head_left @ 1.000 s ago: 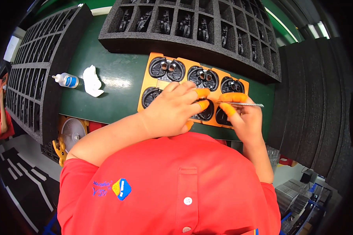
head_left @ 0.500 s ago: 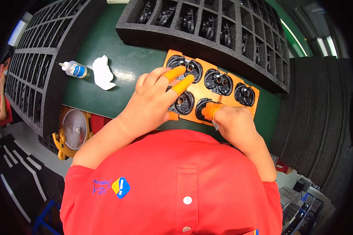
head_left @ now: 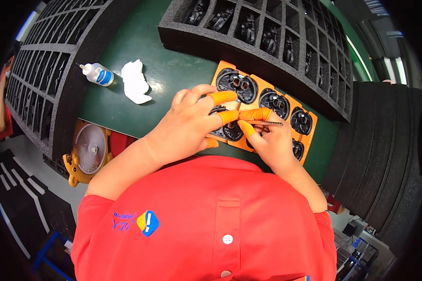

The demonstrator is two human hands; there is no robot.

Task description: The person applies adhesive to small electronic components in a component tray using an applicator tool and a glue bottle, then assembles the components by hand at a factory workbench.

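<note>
Surface: green table (head_left: 140, 79), with black foam trays along its far and left edges.
Tool: thin metal tweezers (head_left: 263, 123) lie nearly level above the middle of the orange tray; long axis runs left to right, the tip pointing toward the right edge of the table.
Right hand (head_left: 266, 136): closed on the tweezers, pinching the near end between fingertips in orange finger cots.
Orange tray (head_left: 314, 127): flat holder near the front edge of the table, its long axis slanting from far left to near right; it carries round black parts (head_left: 237, 82) in two rows.
Left hand (head_left: 188, 125): spread palm-down over the near-left part of the orange tray, fingers extended and wearing orange cots; the fingertips rest on a black part just beside the tweezers' gripped end. It clasps nothing that shows.
Hands together: touching or nearly so at the fingertips over the tray.
Far foam tray (head_left: 276, 65): black, gridded, small dark components standing in its compartments, just behind the orange tray.
Left foam tray (head_left: 56, 79): black, gridded, along the left edge.
Bottle (head_left: 97, 74): small white dropper bottle lying on its side near the left edge, nozzle pointing left.
Cloth (head_left: 135, 82): crumpled white wipe just right of the bottle.
Fan (head_left: 88, 151): small yellow fan below the table's front-left corner.
</note>
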